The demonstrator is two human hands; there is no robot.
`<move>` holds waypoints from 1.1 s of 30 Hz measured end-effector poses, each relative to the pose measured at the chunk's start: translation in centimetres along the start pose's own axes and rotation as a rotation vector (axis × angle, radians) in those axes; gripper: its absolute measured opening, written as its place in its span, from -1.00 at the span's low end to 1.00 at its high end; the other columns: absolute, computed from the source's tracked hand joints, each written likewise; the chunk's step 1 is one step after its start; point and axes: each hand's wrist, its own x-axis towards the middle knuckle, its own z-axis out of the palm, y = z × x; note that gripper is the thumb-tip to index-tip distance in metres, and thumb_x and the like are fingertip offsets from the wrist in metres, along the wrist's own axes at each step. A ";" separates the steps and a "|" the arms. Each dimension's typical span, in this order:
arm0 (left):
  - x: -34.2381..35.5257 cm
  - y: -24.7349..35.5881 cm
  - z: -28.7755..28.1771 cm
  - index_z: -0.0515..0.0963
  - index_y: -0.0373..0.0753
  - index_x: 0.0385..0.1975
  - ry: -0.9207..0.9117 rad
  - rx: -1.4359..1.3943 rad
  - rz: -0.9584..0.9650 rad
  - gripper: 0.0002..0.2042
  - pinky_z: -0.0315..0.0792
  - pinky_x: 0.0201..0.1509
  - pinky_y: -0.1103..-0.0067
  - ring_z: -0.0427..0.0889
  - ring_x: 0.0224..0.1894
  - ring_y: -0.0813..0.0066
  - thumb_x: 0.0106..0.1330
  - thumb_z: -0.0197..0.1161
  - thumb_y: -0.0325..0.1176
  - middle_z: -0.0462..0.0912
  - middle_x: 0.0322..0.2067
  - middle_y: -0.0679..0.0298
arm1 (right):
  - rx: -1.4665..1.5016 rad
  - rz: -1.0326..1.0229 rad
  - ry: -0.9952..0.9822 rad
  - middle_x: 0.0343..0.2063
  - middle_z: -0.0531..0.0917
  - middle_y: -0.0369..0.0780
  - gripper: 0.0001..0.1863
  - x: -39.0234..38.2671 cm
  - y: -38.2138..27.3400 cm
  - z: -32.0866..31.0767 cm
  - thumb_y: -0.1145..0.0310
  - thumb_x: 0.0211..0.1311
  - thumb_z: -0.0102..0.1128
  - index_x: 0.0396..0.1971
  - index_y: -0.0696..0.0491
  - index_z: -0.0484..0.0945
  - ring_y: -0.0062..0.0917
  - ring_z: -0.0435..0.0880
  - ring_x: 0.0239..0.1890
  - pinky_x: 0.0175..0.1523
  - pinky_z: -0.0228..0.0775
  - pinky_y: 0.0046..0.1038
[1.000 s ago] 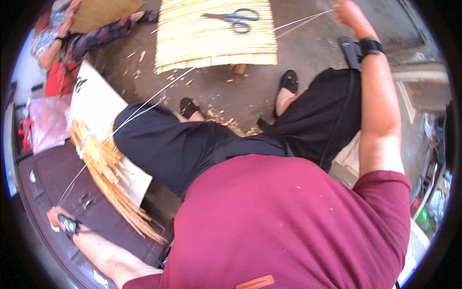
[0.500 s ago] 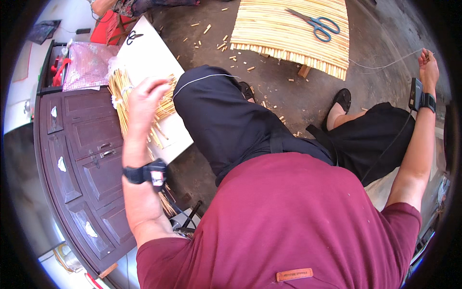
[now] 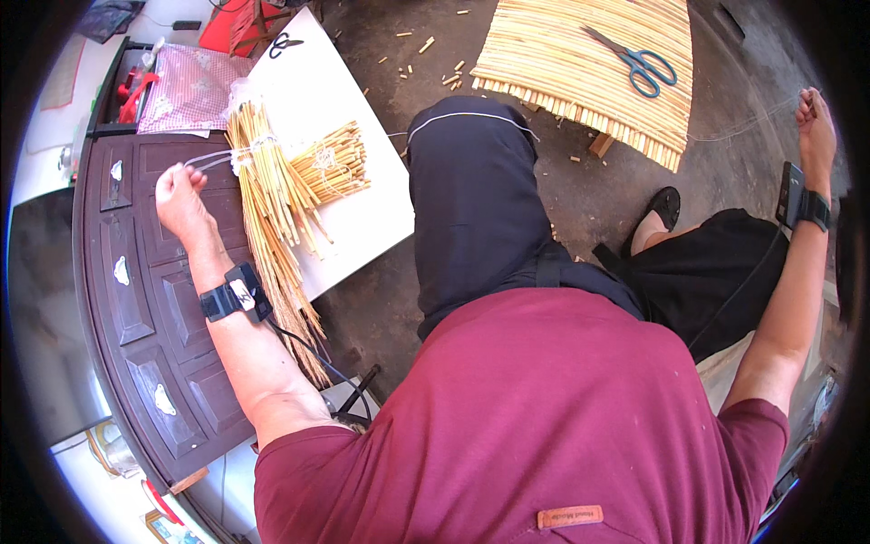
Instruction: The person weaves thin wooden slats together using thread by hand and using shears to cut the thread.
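Observation:
A pale thread [image 3: 470,116] lies over my left knee. At the left, my left hand [image 3: 184,198] is raised, its fingers closed on the thread beside bundles of slim straw-coloured sticks [image 3: 272,186] on a white board [image 3: 358,227]. Far out to the right, my right hand [image 3: 813,118] grips the thread with curled fingers. Between the hands, toward the back, is a mat of pale rods [image 3: 535,45] on a low wooden support [image 3: 602,143], with blue-handled scissors [image 3: 645,71] lying on it.
A dark wooden cabinet [image 3: 172,363] runs along my left, with pink checked cloth [image 3: 181,91] at its far end. Black scissors [image 3: 281,45] lie on the board's far corner. Short offcuts are scattered on the floor [image 3: 390,41]. A red seat [image 3: 227,25] stands behind.
My left hand came up from the lower left, past my knee, then back out leftward. My right hand lowered and went outward with the thread. The view has shifted; the other person is no longer visible.

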 end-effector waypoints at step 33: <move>-5.3 -1.8 5.3 0.60 -0.26 -0.05 -0.631 0.502 -0.227 -0.73 0.54 -0.23 0.59 0.67 -0.27 0.53 0.29 0.20 -0.36 0.68 -0.28 0.26 | -0.153 -0.079 -0.279 -0.38 0.51 -0.44 -0.74 -5.7 -3.8 10.2 0.23 0.48 -0.01 -0.08 0.07 0.54 -0.83 0.30 -0.49 -0.39 0.11 -0.74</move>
